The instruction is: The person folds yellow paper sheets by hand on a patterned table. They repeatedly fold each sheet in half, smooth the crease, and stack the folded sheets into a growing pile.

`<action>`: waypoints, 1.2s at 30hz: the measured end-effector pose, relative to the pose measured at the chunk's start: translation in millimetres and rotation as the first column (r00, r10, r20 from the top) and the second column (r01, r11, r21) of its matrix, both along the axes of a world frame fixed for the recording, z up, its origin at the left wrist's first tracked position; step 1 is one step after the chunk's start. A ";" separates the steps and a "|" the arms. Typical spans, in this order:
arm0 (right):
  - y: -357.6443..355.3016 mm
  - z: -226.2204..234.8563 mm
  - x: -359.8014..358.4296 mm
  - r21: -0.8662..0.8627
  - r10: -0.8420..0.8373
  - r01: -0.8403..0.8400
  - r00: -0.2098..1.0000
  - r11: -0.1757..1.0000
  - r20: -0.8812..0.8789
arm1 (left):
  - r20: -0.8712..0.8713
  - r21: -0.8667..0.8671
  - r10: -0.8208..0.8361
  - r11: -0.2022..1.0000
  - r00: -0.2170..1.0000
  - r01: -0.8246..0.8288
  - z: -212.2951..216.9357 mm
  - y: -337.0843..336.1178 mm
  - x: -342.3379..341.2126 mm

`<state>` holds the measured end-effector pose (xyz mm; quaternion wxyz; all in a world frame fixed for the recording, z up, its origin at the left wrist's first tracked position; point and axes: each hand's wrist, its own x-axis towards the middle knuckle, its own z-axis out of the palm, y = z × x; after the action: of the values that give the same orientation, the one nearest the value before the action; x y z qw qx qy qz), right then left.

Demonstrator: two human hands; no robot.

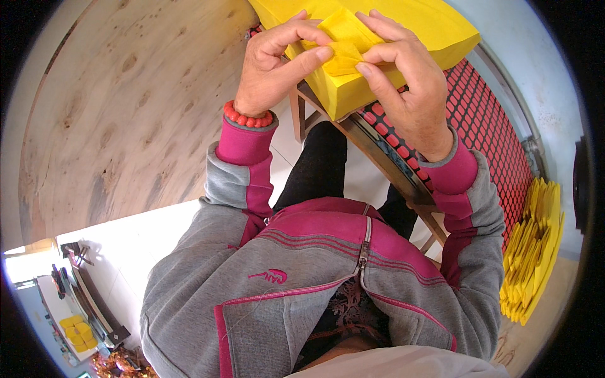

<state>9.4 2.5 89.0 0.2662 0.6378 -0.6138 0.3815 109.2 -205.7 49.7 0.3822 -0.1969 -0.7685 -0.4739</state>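
Observation:
Both my hands are raised at the top of the view over a yellow folded sheet [348, 38], thin and creased, like paper or soft cloth. My left hand [268, 66], with a red bead bracelet at its wrist, pinches the sheet's left edge between thumb and index finger. On the other side, my right hand [409, 79] grips the right edge with thumb and fingertips. Directly beneath lies a thick yellow stack or block [428, 31] with a corner pointing toward me. Whether the folded sheet is joined to it I cannot tell.
A red-and-black patterned cover [485, 120] lies on the wooden-framed bench [359, 135] under the yellow stack. Several yellow folded pieces [532, 252] stand bunched at the right. A large plywood board [132, 107] fills the left, and a pale wall [526, 63] bounds the right.

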 end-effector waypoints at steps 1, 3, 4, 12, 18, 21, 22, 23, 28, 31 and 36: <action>-0.3 -0.3 0.6 -0.010 -0.001 0.001 1.000 1.000 -0.005 | 0.006 0.049 -0.001 0.999 1.000 0.001 -0.2 1.6 -0.9; -0.9 -0.4 2.1 -0.093 0.007 -0.002 0.999 0.996 0.053 | -0.002 0.146 -0.008 0.989 1.000 0.008 -1.0 6.1 -2.3; -1.1 -0.1 2.9 -0.134 0.012 -0.001 0.997 0.991 0.082 | 0.007 0.182 -0.006 0.983 1.000 0.005 -1.3 8.1 -2.6; 0.3 8.8 0.7 -0.143 -0.061 0.040 0.987 0.989 -0.146 | 0.043 0.395 -0.012 0.919 0.999 -0.006 -4.4 12.4 -5.1; 21.2 15.0 4.1 -0.192 -0.053 0.039 0.996 0.981 -0.066 | -0.041 0.453 -0.020 0.891 0.999 0.037 -11.4 17.8 -13.4; 65.8 17.1 30.3 0.008 -0.095 0.094 0.995 0.996 0.032 | -0.121 0.313 -0.084 0.942 0.989 0.119 -12.7 5.2 -14.2; 84.2 18.5 44.0 0.220 -0.103 0.078 0.989 0.972 0.105 | -0.117 0.290 -0.021 0.956 0.993 0.054 -13.7 -0.1 -15.1; 86.6 4.1 51.9 0.251 0.012 -0.044 0.992 0.967 0.126 | -0.115 0.266 0.047 0.964 0.992 -0.015 -15.4 -4.6 -15.5; 94.6 -114.8 78.1 0.423 0.087 -0.233 0.938 0.876 0.336 | -0.086 0.108 0.088 0.991 0.992 -0.079 -14.6 -18.5 -12.1; 114.3 -184.8 42.6 0.435 -0.267 0.042 0.842 0.900 0.470 | -0.033 0.110 0.077 0.991 0.997 -0.073 -7.9 -14.0 -8.0; 130.2 -262.1 0.0 0.621 -0.737 0.630 0.665 0.466 -0.121 | 0.034 0.022 0.167 0.986 0.985 -0.168 -3.0 -4.2 -0.5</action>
<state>9.4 132.7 -173.1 0.1220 0.3526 -0.9251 0.0711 108.7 -209.9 46.7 0.4107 -0.1190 -0.7825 -0.4526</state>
